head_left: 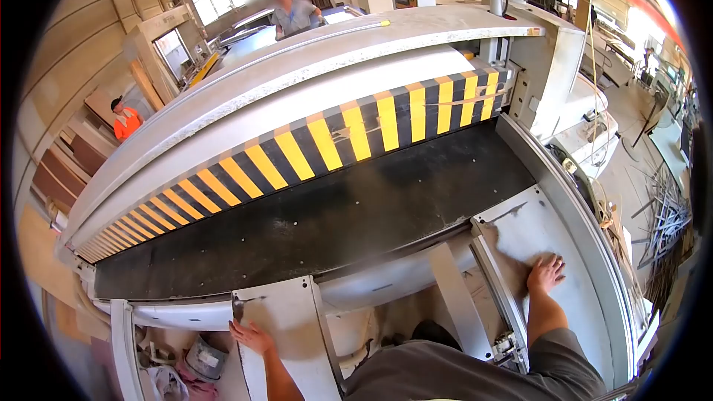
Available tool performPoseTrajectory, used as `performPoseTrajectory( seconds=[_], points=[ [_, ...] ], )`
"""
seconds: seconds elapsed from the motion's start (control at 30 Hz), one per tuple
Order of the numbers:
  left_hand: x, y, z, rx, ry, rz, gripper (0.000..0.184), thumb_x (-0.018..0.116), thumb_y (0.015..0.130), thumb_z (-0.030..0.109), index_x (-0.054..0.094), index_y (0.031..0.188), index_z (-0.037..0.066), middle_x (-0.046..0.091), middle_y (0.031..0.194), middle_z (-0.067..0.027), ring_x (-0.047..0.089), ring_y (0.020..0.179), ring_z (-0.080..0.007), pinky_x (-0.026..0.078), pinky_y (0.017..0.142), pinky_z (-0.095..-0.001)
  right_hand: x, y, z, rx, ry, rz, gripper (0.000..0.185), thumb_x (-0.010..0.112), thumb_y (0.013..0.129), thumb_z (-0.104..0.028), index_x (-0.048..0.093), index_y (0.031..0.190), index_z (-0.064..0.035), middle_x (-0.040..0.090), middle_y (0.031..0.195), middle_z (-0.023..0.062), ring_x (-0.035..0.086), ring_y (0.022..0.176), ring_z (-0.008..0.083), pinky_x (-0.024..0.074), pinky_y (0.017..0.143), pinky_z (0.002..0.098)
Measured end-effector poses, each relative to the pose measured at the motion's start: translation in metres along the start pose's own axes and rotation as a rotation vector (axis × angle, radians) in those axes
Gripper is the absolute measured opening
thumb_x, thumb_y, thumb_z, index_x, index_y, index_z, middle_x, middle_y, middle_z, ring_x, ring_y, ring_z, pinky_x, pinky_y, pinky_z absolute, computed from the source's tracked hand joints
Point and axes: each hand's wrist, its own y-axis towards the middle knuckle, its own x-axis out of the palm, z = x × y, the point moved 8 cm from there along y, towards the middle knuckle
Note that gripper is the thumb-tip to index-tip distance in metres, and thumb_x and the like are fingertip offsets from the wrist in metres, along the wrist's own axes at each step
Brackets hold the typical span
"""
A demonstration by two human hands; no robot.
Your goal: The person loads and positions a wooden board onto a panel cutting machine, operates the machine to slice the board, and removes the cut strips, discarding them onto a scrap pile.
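My left hand rests at the left edge of a pale metal support panel, fingers spread and nothing in them. My right hand lies flat and open on a wider pale panel at the right. Both panels join the front of a large machine. Beyond them runs a dark bed dotted with small fittings. Behind the bed stands a long guard with black and yellow stripes.
Between the panels are a rail and a flat bar. A bucket sits low at left. Behind the machine are a person in grey and one in orange. Metal strips lie piled at right.
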Motion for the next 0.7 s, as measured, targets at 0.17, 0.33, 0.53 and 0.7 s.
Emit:
performPoseTrajectory(
  seconds=[0.17,0.33,0.53,0.7],
  points=[
    [-0.002,-0.001,0.004,-0.002,0.005,0.002,0.064,0.042,0.117,0.051,0.045,0.157,0.001,0.043,0.166,-0.0257,0.042,0.151,-0.0474,0.038,0.122,-0.06,0.008,0.004,0.002,-0.004,-0.017,0.018,0.069,0.047,0.112,-0.052,0.04,0.169,-0.0131,0.033,0.179,0.0123,0.024,0.168,0.0329,0.0179,0.132,0.0645],
    [-0.003,0.0,0.004,-0.005,0.011,-0.001,0.064,0.042,0.117,0.05,0.045,0.158,0.0,0.042,0.166,-0.0259,0.041,0.151,-0.0478,0.037,0.123,-0.0593,0.006,0.002,0.001,0.002,-0.023,0.02,0.069,0.047,0.113,-0.053,0.04,0.169,-0.0128,0.034,0.179,0.0125,0.024,0.168,0.0329,0.0181,0.132,0.0646],
    [-0.004,-0.001,0.0,-0.024,0.017,-0.024,0.063,0.043,0.117,0.049,0.045,0.157,0.001,0.042,0.166,-0.026,0.04,0.152,-0.0494,0.036,0.123,-0.0603,-0.002,-0.003,-0.001,-0.008,-0.044,-0.007,0.07,0.046,0.113,-0.053,0.038,0.169,-0.0117,0.034,0.179,0.0125,0.024,0.168,0.0329,0.0193,0.132,0.0638],
    [-0.004,0.0,-0.001,-0.039,0.021,-0.008,0.061,0.043,0.117,0.047,0.045,0.157,0.002,0.041,0.166,-0.0258,0.038,0.153,-0.0508,0.033,0.127,-0.0608,0.003,0.0,0.001,0.0,-0.071,-0.027,0.072,0.043,0.114,-0.054,0.036,0.172,-0.0118,0.033,0.179,0.0119,0.024,0.168,0.0324,0.0185,0.132,0.0629]
  ],
)
